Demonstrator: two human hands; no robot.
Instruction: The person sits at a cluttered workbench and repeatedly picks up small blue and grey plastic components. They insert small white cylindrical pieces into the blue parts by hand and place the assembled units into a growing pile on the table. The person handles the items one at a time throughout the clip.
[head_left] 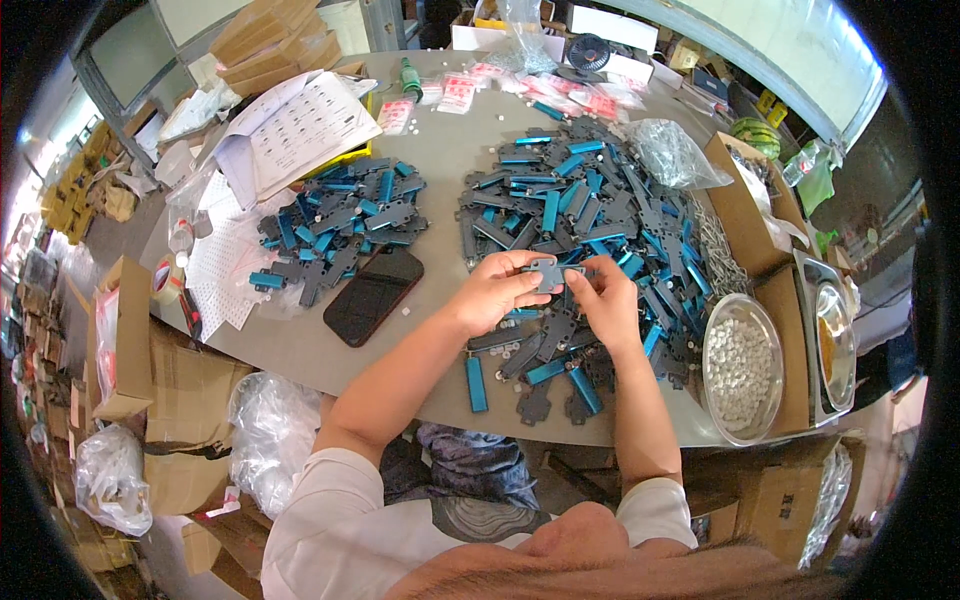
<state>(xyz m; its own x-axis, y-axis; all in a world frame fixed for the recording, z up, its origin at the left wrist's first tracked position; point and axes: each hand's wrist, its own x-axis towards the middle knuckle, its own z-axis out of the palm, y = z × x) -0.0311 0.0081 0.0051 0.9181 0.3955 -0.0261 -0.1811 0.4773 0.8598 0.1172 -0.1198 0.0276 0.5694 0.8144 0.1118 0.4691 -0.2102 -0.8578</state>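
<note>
My left hand pinches a small dark grey bracket-like part at its left side. At that part's right end the fingers of my right hand are closed on it too. Both hands are over the near side of a large heap of dark grey and metallic blue parts. Some single blue pieces and flat grey brackets lie close to the table's near edge, below my wrists. My fingers partly cover the held part, so its far details are hidden.
Left stands a smaller heap of similar parts, with a dark phone before it. A metal bowl of white pellets and cardboard boxes line the right edge. Papers, plastic bags and a small fan lie farther back.
</note>
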